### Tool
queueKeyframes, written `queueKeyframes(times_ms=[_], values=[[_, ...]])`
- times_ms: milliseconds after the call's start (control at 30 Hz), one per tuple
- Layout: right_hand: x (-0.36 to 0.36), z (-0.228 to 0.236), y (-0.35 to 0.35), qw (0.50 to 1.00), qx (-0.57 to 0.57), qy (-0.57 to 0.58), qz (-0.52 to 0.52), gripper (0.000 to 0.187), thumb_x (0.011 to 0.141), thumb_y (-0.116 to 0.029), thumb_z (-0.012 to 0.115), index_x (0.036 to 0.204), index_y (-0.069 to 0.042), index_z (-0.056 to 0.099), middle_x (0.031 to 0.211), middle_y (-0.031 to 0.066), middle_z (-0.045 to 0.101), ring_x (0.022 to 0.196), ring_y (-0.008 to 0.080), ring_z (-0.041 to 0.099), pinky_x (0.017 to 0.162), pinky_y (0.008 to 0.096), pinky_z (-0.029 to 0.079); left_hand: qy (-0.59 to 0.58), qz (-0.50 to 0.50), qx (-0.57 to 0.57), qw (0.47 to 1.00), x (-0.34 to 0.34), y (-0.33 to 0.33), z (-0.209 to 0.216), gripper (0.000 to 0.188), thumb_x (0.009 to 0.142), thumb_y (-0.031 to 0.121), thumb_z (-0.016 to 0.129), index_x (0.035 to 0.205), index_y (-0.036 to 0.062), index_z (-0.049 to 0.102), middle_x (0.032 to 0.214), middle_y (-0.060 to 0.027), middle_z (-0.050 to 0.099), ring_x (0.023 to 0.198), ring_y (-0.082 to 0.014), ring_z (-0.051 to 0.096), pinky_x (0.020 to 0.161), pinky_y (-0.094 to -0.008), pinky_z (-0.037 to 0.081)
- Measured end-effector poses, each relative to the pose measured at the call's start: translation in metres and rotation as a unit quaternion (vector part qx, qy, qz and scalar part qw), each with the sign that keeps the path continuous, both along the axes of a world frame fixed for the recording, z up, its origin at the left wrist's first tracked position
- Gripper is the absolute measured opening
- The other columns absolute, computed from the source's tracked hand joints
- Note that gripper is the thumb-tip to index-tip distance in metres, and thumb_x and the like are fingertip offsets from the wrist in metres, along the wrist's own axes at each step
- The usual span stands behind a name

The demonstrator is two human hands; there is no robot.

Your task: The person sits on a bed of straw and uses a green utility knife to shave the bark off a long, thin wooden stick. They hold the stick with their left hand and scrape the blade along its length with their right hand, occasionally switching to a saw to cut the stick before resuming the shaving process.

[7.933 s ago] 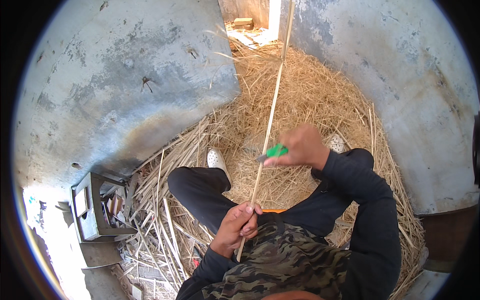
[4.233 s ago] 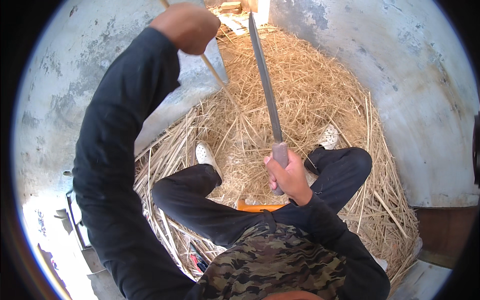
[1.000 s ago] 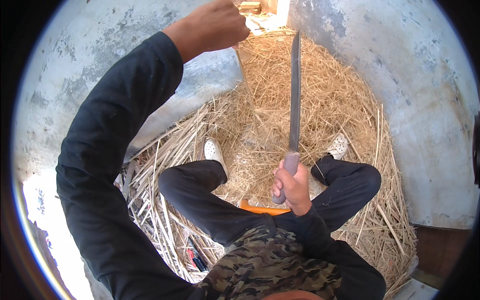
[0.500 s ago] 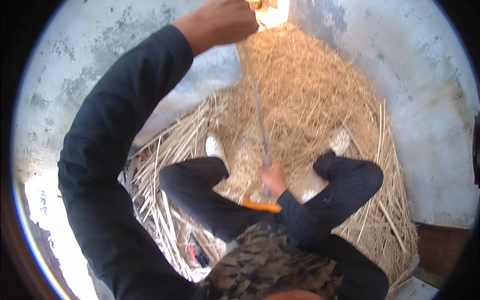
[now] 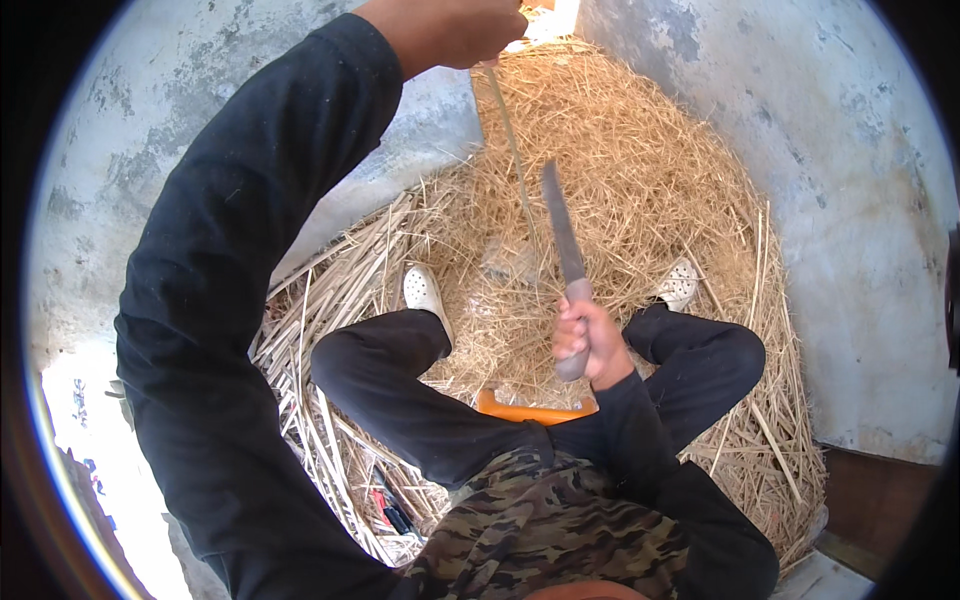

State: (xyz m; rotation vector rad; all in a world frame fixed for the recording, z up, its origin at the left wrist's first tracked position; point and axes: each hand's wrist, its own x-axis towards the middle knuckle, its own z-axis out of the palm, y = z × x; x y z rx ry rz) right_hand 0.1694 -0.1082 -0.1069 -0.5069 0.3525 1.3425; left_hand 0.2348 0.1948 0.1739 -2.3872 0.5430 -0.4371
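High at the top edge, my left hand point(image 5: 455, 32) is closed around the upper end of a thin greenish strip point(image 5: 512, 135), which looks like split bamboo or cane. The strip hangs toward the shavings, and its lower end is lost among them. My right hand point(image 5: 592, 343), in front of my lap, grips the grey handle of a long knife point(image 5: 564, 232). Its blade points up and away, just right of the strip and apart from it. The tips of my left fingers are partly cut off by the picture's edge.
A heap of tan shavings point(image 5: 620, 150) covers the floor ahead. Long dry strips point(image 5: 325, 310) lie at left, with a red and black object point(image 5: 392, 512) among them. An orange seat edge point(image 5: 530, 410) shows between my legs. Worn grey walls point(image 5: 800, 200) enclose both sides.
My right hand and the knife have moved right, and the blade has come away from the line of the strip. My left hand has risen slightly, still holding the strip.
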Motion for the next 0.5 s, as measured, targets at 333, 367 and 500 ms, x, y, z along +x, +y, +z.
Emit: queueKeyframes(times_ms=[333,367,500], values=[[-0.039,0.06,0.036,0.859,-0.072,-0.481,-0.163,0.016,0.081,0.005,0.056,0.09,-0.006,0.048,0.065,0.0015,0.051,0.047,0.0086,0.052,0.042,0.0263,0.042,0.079,0.101,0.007,0.992,-0.005,-0.01,0.014,0.009,0.071,0.016,0.067,0.065,0.0089,0.068,0.07,-0.0111,0.067,0.068,-0.0297,0.067,0.062,-0.0408,0.051],[-0.044,0.018,0.041,0.834,-0.108,-0.512,-0.176,0.015,0.081,0.003,0.057,0.09,-0.005,0.05,0.067,0.0025,0.053,0.049,0.0095,0.053,0.043,0.0275,0.042,0.074,0.097,0.015,0.992,0.001,-0.015,0.013,0.01,0.071,0.016,0.067,0.065,0.0085,0.068,0.07,-0.0113,0.067,0.068,-0.0295,0.067,0.062,-0.0406,0.051],[-0.074,-0.153,0.03,0.691,-0.308,-0.654,-0.02,0.008,0.082,-0.006,0.06,0.085,-0.001,0.055,0.064,0.0047,0.054,0.046,0.0145,0.053,0.044,0.0325,0.043,0.056,0.048,0.001,0.997,0.006,-0.011,0.017,0.011,0.071,0.015,0.064,0.063,0.0081,0.068,0.068,-0.0111,0.067,0.067,-0.0271,0.068,0.062,-0.0391,0.051]])
